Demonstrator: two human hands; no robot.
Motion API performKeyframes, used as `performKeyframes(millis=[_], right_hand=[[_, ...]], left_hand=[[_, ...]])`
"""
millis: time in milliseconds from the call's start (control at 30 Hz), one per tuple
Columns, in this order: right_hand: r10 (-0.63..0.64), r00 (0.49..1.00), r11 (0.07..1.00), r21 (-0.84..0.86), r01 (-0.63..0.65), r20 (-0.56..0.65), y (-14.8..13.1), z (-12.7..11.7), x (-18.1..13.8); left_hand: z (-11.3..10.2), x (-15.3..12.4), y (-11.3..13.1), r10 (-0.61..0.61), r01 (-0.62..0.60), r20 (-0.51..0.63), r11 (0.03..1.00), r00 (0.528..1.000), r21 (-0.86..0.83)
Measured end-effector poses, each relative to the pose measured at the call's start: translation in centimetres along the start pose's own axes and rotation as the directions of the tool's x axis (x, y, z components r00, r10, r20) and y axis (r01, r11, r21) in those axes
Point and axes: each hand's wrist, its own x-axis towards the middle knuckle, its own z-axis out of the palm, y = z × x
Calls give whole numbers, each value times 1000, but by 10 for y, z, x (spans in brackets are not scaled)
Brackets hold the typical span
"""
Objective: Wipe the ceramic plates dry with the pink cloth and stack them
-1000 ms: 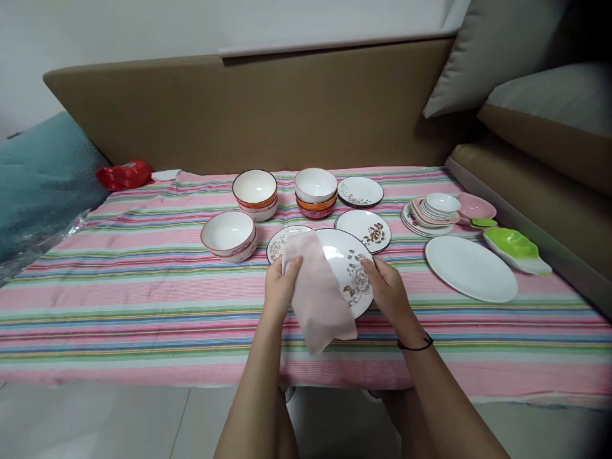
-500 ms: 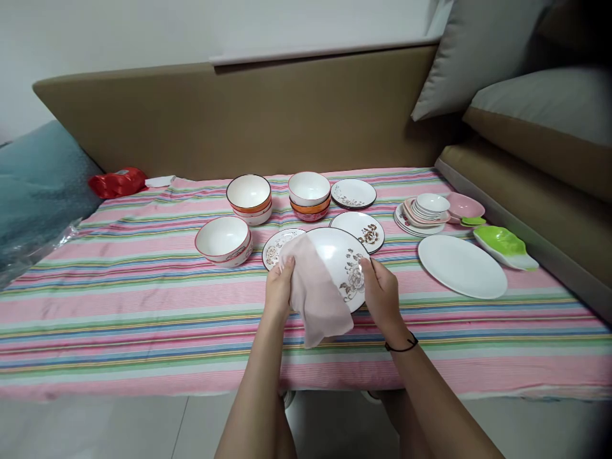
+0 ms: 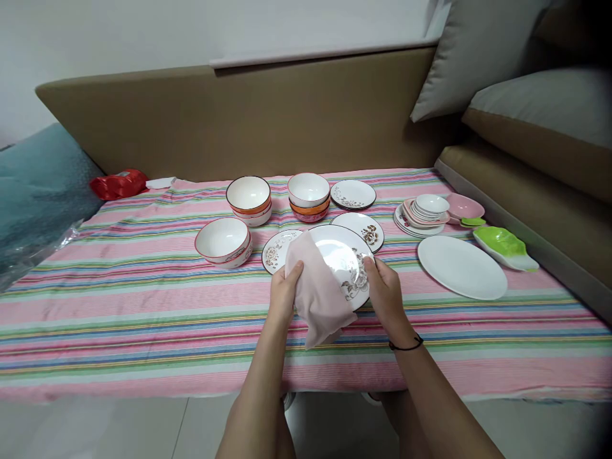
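A white plate (image 3: 340,255) with a dark rim and a brown flower print is held up between my two hands, tilted toward me. My left hand (image 3: 285,287) grips its left edge through a pale pink cloth (image 3: 319,293), which drapes over the left part of the plate and hangs below it. My right hand (image 3: 385,287) is closed on the bare right edge, thumb on top near the flowers. Behind the held plate lie a flowered plate (image 3: 275,252) on the left, partly hidden, and another flowered plate (image 3: 358,224).
Bowls stand stacked at the left (image 3: 224,239), back left (image 3: 248,194) and back middle (image 3: 309,191). More plates (image 3: 354,193) lie behind. On the right are small stacked dishes (image 3: 430,207), a white oval platter (image 3: 461,268) and a green leaf-shaped dish (image 3: 502,242). Striped cloth (image 3: 143,306) lies beneath.
The held plate and both hands have shifted slightly to the right. The cloth's lower end is more bunched and folded. The other dishes stay in place.
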Motion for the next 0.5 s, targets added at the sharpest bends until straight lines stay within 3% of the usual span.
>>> performKeyframes(millis=[133, 500], right_hand=[[-7, 988, 1000, 9, 6, 156, 1, -2, 2], [36, 918, 998, 36, -55, 395, 4, -14, 11]], left_hand=[[-5, -2, 7, -16, 15, -20, 1000, 1000, -22], [-18, -4, 15, -84, 66, 194, 993, 977, 98]])
